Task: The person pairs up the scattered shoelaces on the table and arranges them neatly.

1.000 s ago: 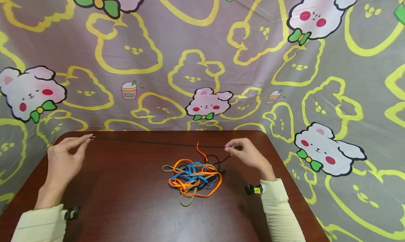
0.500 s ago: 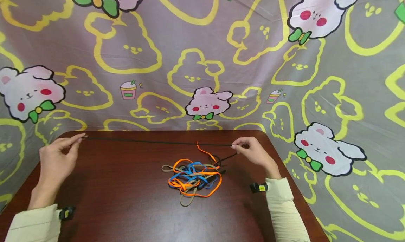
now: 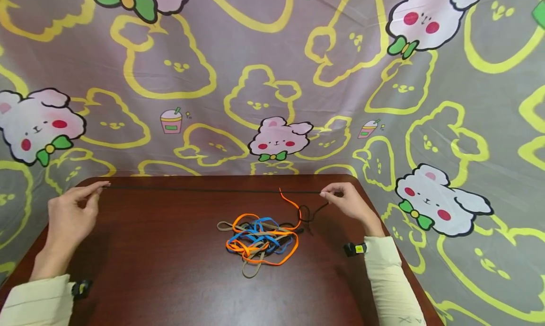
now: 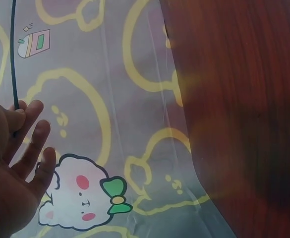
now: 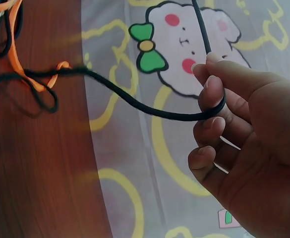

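Note:
A black shoelace (image 3: 213,190) runs nearly level and taut between my two hands near the back of the table. My left hand (image 3: 72,217) pinches one end between thumb and forefinger; in the left wrist view the other fingers are spread apart. At the right, thumb and forefinger of my right hand (image 3: 349,203) pinch the lace further along. From there, in the right wrist view, the black shoelace (image 5: 149,111) bends round the fingers and slopes down to the heap. A loose loop of it tangles with the end of an orange shoelace (image 3: 296,248).
Blue (image 3: 257,227) and tan shoelaces (image 3: 251,275) lie tangled with the orange one mid-table. The dark brown table (image 3: 170,278) ends at a patterned cloth (image 3: 204,51) hanging behind and at the sides. A small black device (image 3: 355,249) sits at each wrist.
My hands have moved apart, left hand leftward and right hand rightward, with a longer stretch of black shoelace between them. The orange end and black loop have been dragged to the right.

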Motion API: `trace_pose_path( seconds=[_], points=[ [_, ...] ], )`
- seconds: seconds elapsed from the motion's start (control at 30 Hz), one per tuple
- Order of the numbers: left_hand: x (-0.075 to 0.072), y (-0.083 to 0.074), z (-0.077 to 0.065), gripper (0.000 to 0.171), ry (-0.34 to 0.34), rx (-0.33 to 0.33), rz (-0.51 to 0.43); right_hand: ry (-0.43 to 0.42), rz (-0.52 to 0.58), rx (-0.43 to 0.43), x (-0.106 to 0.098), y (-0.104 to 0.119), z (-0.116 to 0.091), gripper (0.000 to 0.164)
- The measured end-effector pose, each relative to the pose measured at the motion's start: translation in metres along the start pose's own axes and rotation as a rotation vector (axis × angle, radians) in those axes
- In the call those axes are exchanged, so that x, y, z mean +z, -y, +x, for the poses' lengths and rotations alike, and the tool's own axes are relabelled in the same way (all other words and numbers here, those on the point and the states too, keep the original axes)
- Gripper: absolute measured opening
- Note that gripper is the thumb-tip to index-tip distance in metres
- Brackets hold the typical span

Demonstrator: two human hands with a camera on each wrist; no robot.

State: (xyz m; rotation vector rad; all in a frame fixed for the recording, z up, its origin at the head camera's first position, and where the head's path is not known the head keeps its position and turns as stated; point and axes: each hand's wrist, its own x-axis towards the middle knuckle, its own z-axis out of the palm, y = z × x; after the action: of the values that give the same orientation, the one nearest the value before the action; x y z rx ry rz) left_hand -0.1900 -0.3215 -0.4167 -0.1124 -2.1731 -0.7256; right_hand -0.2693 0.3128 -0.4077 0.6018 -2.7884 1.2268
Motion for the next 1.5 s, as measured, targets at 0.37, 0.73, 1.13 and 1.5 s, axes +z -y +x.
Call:
trace_pose_path(
  seconds=[0.37,0.73,1.13,1.5],
  points=[
    [-0.005,0.011,-0.003,0.019,-0.010,-0.049,0.035,-0.023,-0.044,0.056,-0.013,-0.020,-0.009,0.014],
    [-0.012,0.017,-0.006,0.019,-0.001,-0.076,0.081,-0.031,-0.074,0.066,-0.029,-0.031,-0.021,0.019],
    [-0.017,0.023,-0.007,0.018,0.031,-0.163,0.166,-0.030,-0.087,0.079,-0.043,-0.045,-0.032,0.019],
    [-0.021,0.030,-0.012,0.024,0.092,-0.347,0.184,-0.038,-0.169,0.132,-0.052,-0.057,-0.036,0.021]
  ],
)
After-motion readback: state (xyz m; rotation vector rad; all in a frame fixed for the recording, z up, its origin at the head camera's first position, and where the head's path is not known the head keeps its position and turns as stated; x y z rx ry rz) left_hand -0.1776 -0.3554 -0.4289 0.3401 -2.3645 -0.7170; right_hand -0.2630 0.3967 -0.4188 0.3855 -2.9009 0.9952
